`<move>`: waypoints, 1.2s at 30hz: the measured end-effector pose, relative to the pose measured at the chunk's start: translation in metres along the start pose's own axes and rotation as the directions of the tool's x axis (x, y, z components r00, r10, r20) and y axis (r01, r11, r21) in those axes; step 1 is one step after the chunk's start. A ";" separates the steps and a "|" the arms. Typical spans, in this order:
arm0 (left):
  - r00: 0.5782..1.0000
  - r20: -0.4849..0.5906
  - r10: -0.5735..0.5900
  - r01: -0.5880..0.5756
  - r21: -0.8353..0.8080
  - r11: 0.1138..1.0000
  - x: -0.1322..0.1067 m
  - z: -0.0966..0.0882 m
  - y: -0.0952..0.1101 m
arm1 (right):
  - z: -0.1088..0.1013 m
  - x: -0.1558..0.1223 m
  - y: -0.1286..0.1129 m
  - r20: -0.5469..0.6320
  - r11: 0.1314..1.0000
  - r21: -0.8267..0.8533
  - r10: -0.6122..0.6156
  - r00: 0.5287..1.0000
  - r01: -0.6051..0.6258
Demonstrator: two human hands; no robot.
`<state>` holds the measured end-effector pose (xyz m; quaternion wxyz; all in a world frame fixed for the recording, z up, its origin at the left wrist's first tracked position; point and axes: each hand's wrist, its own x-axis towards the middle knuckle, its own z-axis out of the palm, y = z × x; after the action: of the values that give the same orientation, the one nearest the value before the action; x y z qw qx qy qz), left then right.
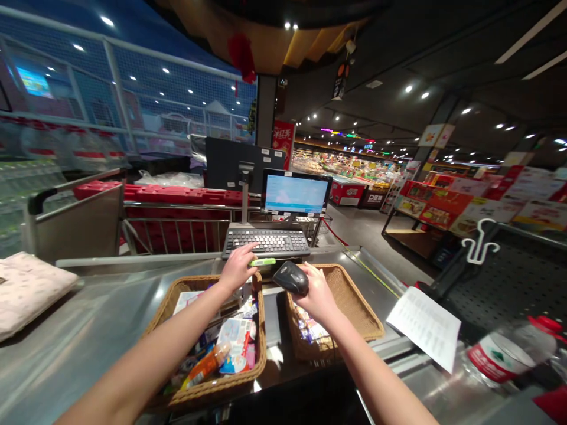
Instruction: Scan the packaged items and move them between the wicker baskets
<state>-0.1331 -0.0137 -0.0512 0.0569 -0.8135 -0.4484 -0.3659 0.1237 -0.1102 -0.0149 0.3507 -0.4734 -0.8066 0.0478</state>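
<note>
My left hand (239,270) pinches a small, slim yellow-green packet (264,261), its fingertips at the lower edge of a black keyboard (270,241). In my right hand (318,295) is a black handheld barcode scanner (291,278), its head turned toward the packet. Below my left forearm stands a wicker basket (261,348) filled with mixed packaged goods, among them an orange-wrapped item (208,365). Under my right hand a second wicker basket (361,301) holds several small packets (313,330) at its near left side.
A lit monitor (296,193) stands behind the keyboard on the metal counter (110,307). At right lie a printed sheet (425,324) and a large red-capped bottle (509,354). A pale patterned cloth item (31,292) lies at far left. Behind is a shopping cart (177,233).
</note>
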 end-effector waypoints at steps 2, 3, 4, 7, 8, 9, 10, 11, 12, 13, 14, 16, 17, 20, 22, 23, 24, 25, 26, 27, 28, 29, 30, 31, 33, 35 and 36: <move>1.000 -0.002 -0.017 0.017 0.003 1.000 -0.009 -0.005 -0.005 | 0.005 0.000 -0.005 0.017 1.000 0.010 0.016 1.000 -0.016; 1.000 -0.002 -0.025 0.025 0.004 1.000 -0.014 -0.008 -0.008 | 0.007 0.000 -0.008 0.028 1.000 0.017 0.023 0.999 -0.024; 0.999 -0.001 -0.035 0.035 0.006 0.999 -0.018 -0.010 -0.010 | 0.010 0.000 -0.010 0.042 0.999 0.024 0.030 0.999 -0.031; 0.998 0.004 -0.064 0.064 0.020 0.998 -0.032 -0.015 -0.017 | 0.018 -0.001 -0.017 0.075 0.998 0.037 0.054 0.996 -0.057; 0.997 0.009 -0.074 0.073 0.025 0.997 -0.037 -0.017 -0.019 | 0.021 -0.001 -0.019 0.084 0.997 0.038 0.061 0.995 -0.064; 0.996 0.016 -0.082 0.082 0.028 0.996 -0.042 -0.018 -0.020 | 0.024 -0.001 -0.020 0.093 0.997 0.038 0.065 0.994 -0.068; 0.996 0.025 -0.087 0.086 0.027 0.996 -0.046 -0.020 -0.022 | 0.026 -0.001 -0.022 0.100 0.997 0.038 0.065 0.993 -0.070; 0.996 0.033 -0.089 0.088 0.024 0.996 -0.051 -0.021 -0.023 | 0.028 -0.001 -0.024 0.105 0.997 0.038 0.064 0.992 -0.068; 0.995 0.042 -0.088 0.087 0.020 0.996 -0.055 -0.023 -0.024 | 0.029 -0.001 -0.026 0.109 0.997 0.041 0.062 0.992 -0.067; 0.995 0.051 -0.082 0.082 0.018 0.996 -0.059 -0.024 -0.024 | 0.030 -0.001 -0.028 0.109 0.997 0.045 0.062 0.992 -0.067; 0.995 0.060 -0.075 0.074 0.019 0.997 -0.063 -0.025 -0.025 | 0.031 -0.001 -0.030 0.110 0.996 0.049 0.062 0.992 -0.068; 0.995 0.075 -0.062 0.060 0.030 0.998 -0.069 -0.026 -0.027 | 0.033 -0.001 -0.034 0.111 0.996 0.059 0.062 0.992 -0.069; 0.995 0.080 -0.060 0.057 0.039 0.998 -0.072 -0.027 -0.027 | 0.033 -0.001 -0.035 0.111 0.996 0.061 0.058 0.992 -0.065; 0.993 0.096 -0.069 0.063 0.069 0.996 -0.077 -0.028 -0.029 | 0.036 -0.001 -0.040 0.119 0.997 0.057 0.047 0.992 -0.054; 0.991 0.111 -0.073 0.063 0.091 0.994 -0.080 -0.028 -0.029 | 0.037 -0.002 -0.042 0.130 0.997 0.053 0.047 0.990 -0.054; 0.990 0.117 -0.073 0.061 0.102 0.993 -0.082 -0.027 -0.030 | 0.038 -0.002 -0.042 0.132 0.997 0.051 0.049 0.990 -0.056; 0.990 0.124 -0.072 0.058 0.110 0.992 -0.085 -0.026 -0.031 | 0.039 -0.003 -0.043 0.132 0.997 0.049 0.051 0.990 -0.058; 0.989 0.131 -0.070 0.055 0.116 0.992 -0.088 -0.025 -0.032 | 0.040 -0.004 -0.043 0.129 0.997 0.048 0.053 0.990 -0.060; 0.988 0.138 -0.070 0.054 0.118 0.992 -0.091 -0.024 -0.034 | 0.040 -0.004 -0.043 0.125 0.997 0.046 0.054 0.991 -0.060; 0.987 0.147 -0.070 0.053 0.119 0.991 -0.094 -0.022 -0.036 | 0.040 -0.005 -0.043 0.120 0.997 0.044 0.055 0.991 -0.061; 0.985 0.156 -0.074 0.055 0.121 0.991 -0.097 -0.021 -0.037 | 0.040 -0.005 -0.042 0.118 0.997 0.043 0.056 0.991 -0.062; 0.983 0.169 -0.077 0.056 0.124 0.991 -0.100 -0.020 -0.039 | 0.040 -0.006 -0.042 0.117 0.997 0.042 0.058 0.991 -0.064; 0.980 0.183 -0.079 0.056 0.126 0.990 -0.103 -0.020 -0.041 | 0.039 -0.006 -0.043 0.118 0.997 0.042 0.060 0.991 -0.066; 0.977 0.196 -0.082 0.058 0.127 0.990 -0.105 -0.020 -0.043 | 0.039 -0.006 -0.043 0.120 0.997 0.044 0.062 0.991 -0.068; 0.974 0.208 -0.094 0.069 0.126 0.990 -0.105 -0.022 -0.044 | 0.037 -0.007 -0.043 0.119 0.996 0.048 0.069 0.991 -0.075; 0.976 0.186 -0.117 0.096 0.119 0.988 -0.102 -0.026 -0.044 | 0.035 -0.007 -0.043 0.110 0.995 0.053 0.074 0.991 -0.080; 0.978 0.165 -0.131 0.113 0.113 0.987 -0.099 -0.028 -0.043 | 0.034 -0.007 -0.042 0.104 0.995 0.057 0.074 0.992 -0.080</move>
<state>-0.2137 -0.0680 -0.1051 0.0374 -0.8090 -0.5191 -0.2733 0.0744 -0.1299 -0.0271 0.3212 -0.4901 -0.8028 0.1102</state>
